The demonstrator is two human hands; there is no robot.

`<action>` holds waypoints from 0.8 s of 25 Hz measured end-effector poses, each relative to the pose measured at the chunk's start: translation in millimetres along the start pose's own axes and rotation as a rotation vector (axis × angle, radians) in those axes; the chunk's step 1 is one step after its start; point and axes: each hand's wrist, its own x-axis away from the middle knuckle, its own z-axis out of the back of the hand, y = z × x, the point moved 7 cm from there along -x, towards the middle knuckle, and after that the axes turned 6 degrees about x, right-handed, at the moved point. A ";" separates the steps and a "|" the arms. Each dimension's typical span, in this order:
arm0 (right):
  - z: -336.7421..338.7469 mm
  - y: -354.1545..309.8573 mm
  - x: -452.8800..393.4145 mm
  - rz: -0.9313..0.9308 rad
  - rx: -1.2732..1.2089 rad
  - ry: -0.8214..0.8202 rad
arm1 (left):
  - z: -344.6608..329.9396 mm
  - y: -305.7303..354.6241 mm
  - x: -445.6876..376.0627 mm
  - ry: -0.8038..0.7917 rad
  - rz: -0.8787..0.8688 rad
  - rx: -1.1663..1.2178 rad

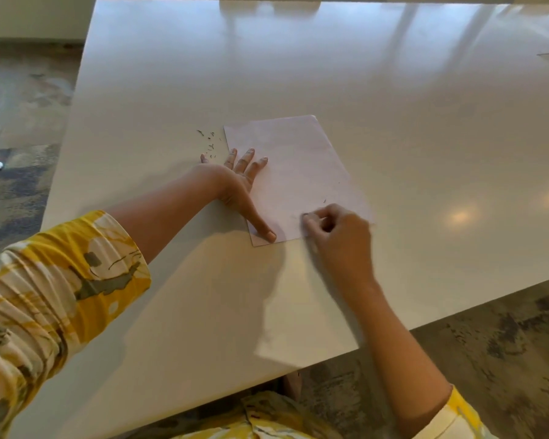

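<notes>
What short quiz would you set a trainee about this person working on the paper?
1. True or false: the left hand lies flat, fingers straight, on the white rectangular paper sheet.
2. Where does the cluster of small dark bits lie? A: right of the sheet. B: on the glossy white table, left of the sheet. C: in the left hand's palm.
3. Fill in: the right hand, fingers curled, pinches at a tiny dark speck by the sheet's ____ edge (near or far).
Key: 1 true; 2 B; 3 near.
</notes>
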 end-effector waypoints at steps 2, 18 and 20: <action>34.9 29.7 -16.0 -0.130 0.064 0.111 | 1.0 -1.2 0.9 0.012 0.004 0.001; -21.0 -29.3 16.6 0.105 0.029 0.001 | 1.7 -0.3 -0.1 0.004 0.017 -0.022; -8.7 -11.5 3.4 0.044 0.041 0.028 | 1.4 0.1 -0.4 0.003 0.016 -0.025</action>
